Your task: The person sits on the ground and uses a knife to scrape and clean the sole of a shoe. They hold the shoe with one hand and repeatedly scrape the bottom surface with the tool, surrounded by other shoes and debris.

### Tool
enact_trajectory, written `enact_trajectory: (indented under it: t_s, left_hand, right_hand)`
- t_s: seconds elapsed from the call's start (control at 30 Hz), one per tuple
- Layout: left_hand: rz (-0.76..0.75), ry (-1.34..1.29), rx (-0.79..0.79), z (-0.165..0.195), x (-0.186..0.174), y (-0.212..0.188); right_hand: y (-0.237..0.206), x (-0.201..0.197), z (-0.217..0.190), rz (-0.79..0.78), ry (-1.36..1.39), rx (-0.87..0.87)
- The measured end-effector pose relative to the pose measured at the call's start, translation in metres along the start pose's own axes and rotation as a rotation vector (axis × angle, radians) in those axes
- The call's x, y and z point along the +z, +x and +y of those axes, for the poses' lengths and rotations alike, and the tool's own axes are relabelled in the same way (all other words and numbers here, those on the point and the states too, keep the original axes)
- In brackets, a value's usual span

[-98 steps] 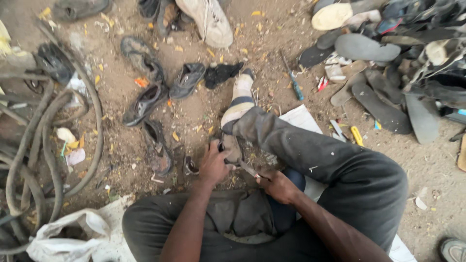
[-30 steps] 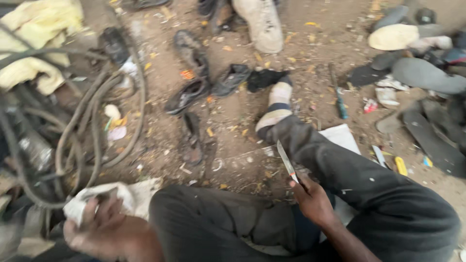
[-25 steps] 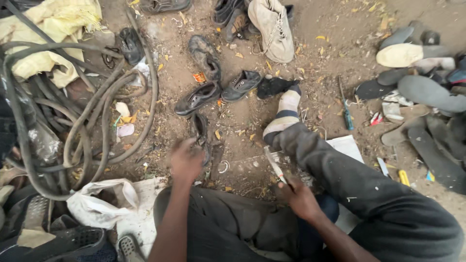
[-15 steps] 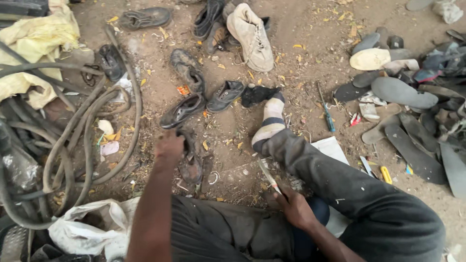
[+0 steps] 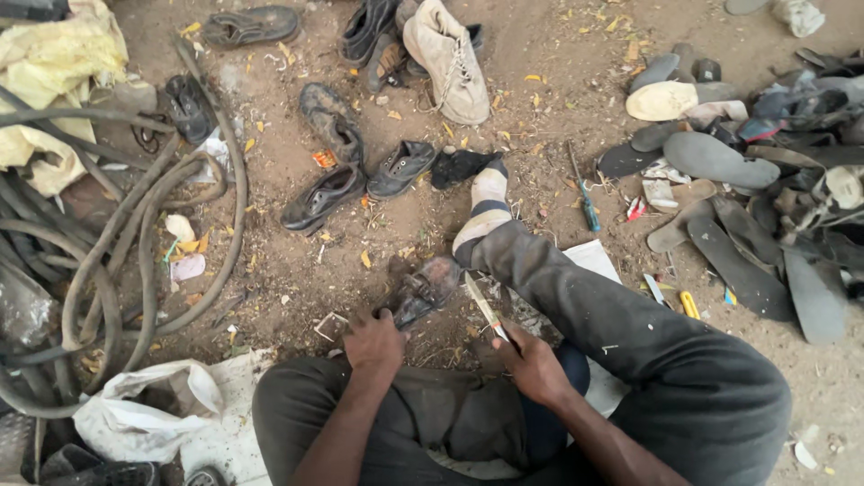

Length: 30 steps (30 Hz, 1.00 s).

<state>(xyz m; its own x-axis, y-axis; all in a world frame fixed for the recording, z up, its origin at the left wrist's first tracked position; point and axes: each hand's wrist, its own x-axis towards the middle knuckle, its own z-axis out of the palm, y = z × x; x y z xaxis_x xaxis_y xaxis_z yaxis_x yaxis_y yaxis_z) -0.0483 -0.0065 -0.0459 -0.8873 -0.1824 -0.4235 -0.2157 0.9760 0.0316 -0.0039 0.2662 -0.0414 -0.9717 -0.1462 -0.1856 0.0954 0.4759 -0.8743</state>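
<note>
My left hand is closed around the heel end of a worn, dusty dark leather shoe, which lies on the dirt ground just in front of my lap, its toe pointing away toward my outstretched right leg. My right hand is clenched on the handle of a narrow flat-bladed knife; the blade angles up and to the left, its tip close beside the shoe, though I cannot tell whether it touches the leather. My right leg, in dark grey trousers, stretches out ahead, ending in a foot wearing a white sock with a dark band.

Beyond the shoe, a pair of black lace-up leather shoes lies side by side on the dirt, and farther off sits a tall beige lace-up boot. To my left, thick dark rubber hoses loop in a tangle, with a crumpled white plastic bag near my left knee. To my right lies a heap of loose grey and black shoe soles, and a slim blue-handled tool rests on the ground between that heap and my foot. A white sheet shows under my right leg.
</note>
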Motion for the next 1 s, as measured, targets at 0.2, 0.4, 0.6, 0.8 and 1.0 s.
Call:
enact_trajectory:
  t_s: [0.2,0.4,0.6,0.8,1.0]
  left_hand:
    - [0.268,0.125,0.299,0.006,0.005,0.023]
    - [0.578,0.075,0.313,0.011,0.035,0.030]
    - [0.776,0.236,0.301,0.025,0.042,0.030]
    - [0.378,-0.111,0.185,0.033,0.013,0.045]
    - [0.505,-0.335,0.276,0.039,0.017,0.049]
  right_hand:
    - [-0.023,-0.009,-0.022,0.026,-0.048,-0.070]
    - [-0.030,0.001,-0.033,-0.065,-0.276,-0.038]
    - [-0.040,-0.003,-0.060,0.025,-0.401,-0.099]
    - [-0.073,-0.012,-0.080,0.016,-0.301,-0.175]
    - [-0.049,-0.002,-0.055,-0.025,-0.421,-0.034]
